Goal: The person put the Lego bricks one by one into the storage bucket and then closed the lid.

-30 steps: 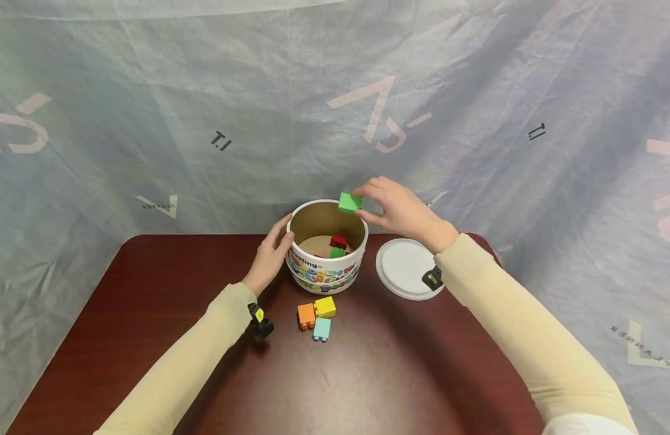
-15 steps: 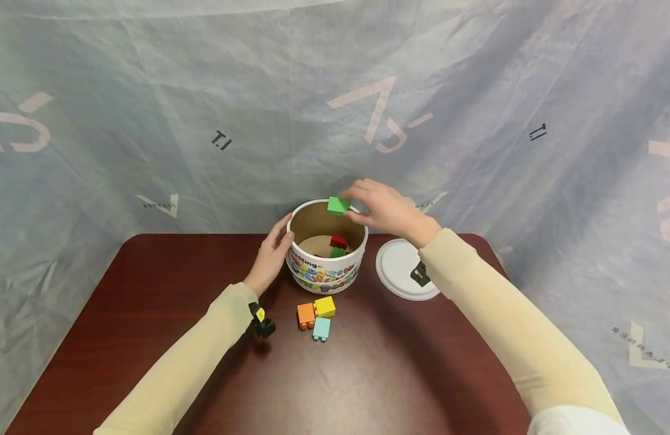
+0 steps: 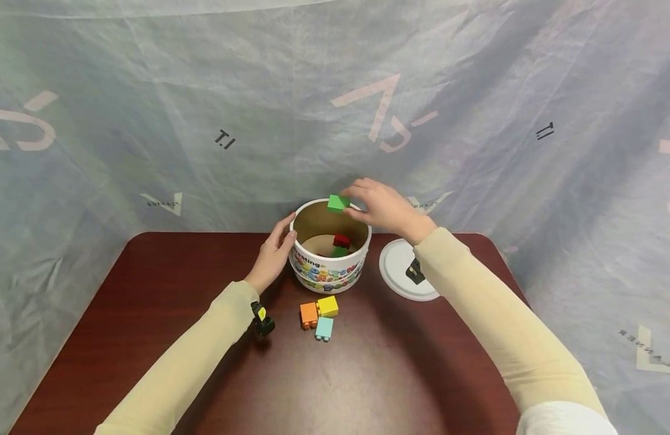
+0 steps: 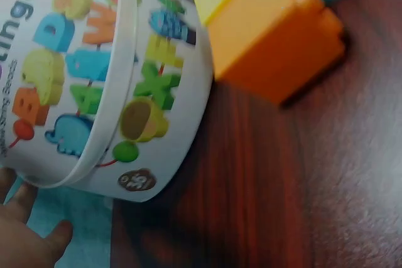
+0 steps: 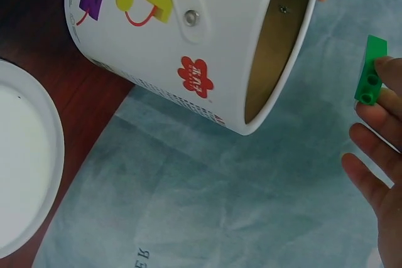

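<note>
My right hand (image 3: 380, 205) pinches a green toy brick (image 3: 337, 203) between thumb and fingers, over the far right rim of a white bucket (image 3: 329, 275) printed with colourful letters. In the right wrist view the green brick (image 5: 372, 73) hangs apart from the bucket's mouth, with studs showing. My left hand (image 3: 272, 251) rests against the bucket's left side, fingertips right at the rim, fingers fairly straight. Inside the bucket lie a red brick (image 3: 342, 240) and another green brick (image 3: 340, 252).
In front of the bucket, an orange brick (image 3: 309, 315), a yellow brick (image 3: 328, 306) and a light blue brick (image 3: 324, 328) lie close together on the dark red table (image 3: 389, 374). A round white lid (image 3: 394, 266) lies right of the bucket. Grey cloth (image 3: 269, 78) hangs behind.
My right hand has moved left with the green brick, from beside the bucket's far right rim to over its mouth. The left hand stays at the rim.
</note>
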Demonstrator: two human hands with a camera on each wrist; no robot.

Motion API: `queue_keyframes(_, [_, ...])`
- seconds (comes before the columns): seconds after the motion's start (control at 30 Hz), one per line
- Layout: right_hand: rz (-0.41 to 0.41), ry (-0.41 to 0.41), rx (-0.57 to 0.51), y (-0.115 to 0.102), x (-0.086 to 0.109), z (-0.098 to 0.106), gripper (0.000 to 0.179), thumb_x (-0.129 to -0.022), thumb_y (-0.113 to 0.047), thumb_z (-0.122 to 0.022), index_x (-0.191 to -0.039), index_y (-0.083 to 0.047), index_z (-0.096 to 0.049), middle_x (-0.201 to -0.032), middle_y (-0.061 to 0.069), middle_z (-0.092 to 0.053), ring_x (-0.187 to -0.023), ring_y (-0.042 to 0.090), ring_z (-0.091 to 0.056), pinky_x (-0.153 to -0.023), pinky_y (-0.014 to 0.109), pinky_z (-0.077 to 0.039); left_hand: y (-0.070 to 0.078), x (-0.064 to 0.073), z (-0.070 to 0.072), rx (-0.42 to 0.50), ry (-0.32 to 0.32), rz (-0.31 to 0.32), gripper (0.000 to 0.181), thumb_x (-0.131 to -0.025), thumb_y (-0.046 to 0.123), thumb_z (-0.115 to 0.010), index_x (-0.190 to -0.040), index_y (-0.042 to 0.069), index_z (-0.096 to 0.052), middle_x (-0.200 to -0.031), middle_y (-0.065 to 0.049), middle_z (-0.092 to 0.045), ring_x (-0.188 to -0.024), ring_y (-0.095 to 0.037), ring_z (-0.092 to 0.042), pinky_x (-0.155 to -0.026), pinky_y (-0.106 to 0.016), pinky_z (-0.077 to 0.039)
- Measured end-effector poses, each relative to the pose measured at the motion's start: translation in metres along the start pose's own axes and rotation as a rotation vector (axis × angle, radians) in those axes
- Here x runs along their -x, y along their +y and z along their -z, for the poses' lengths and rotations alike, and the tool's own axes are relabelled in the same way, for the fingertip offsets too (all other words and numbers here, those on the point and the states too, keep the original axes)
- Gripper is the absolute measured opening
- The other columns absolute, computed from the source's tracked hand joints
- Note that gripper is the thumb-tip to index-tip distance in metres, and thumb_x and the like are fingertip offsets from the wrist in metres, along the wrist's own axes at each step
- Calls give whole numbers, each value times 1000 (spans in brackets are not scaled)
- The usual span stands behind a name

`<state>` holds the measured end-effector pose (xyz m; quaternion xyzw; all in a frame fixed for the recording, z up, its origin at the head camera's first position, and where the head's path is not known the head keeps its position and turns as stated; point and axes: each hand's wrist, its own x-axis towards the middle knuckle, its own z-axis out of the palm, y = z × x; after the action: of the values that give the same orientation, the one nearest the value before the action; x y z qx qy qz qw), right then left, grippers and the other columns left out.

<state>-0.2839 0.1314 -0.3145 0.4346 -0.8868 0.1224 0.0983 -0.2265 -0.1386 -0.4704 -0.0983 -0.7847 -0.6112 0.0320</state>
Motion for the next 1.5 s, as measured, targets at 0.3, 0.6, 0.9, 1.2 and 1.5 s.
queue_keyframes(0.3, [17,-23,-5,1,-2,-16,32,-100,-22,-73,-127,-5,-72,-117,10,-70,-107,28,-63,-89,46,-54,2,1,3,-64,-9,-12,53,-113,44,-40,-164,35,-30,-169,-1,-31,-154,-25,-32,-122,-55,-33])
queue_keyframes(0.6, [38,-49,2,2,-2,-28,32,-100,-22,-73,-126,-3,-72,-116,11,-69,-107,28,-63,-93,45,-54,0,3,1,-42,-6,-29,53,-113,43,-41,-164,38,-30,-169,-1,-31,-153,-27,-35,-120,-55,-35])
queue_keyframes(0.9, [18,-80,-6,2,4,-41,32,-100,-23,-72,-126,-4,-71,-115,10,-69,-104,27,-63,-90,43,-54,1,4,0,-22,-7,-24,53,-114,38,-42,-165,35,-29,-170,0,-29,-154,-26,-31,-122,-56,-32])
queue_keyframes(1.2, [23,-76,-27,4,6,-51,29,-100,-21,-73,-125,-4,-72,-118,9,-70,-109,27,-63,-95,44,-53,2,4,0,-44,-8,-10,53,-113,43,-41,-164,38,-29,-170,2,-29,-155,-25,-31,-122,-54,-33])
queue_keyframes(1.5, [25,-140,-3,1,-1,-61,32,-102,-21,-71,-129,-4,-72,-124,10,-71,-117,28,-64,-102,45,-52,1,3,1,-54,-5,-18,54,-113,44,-41,-165,36,-29,-170,1,-29,-155,-26,-30,-122,-55,-32])
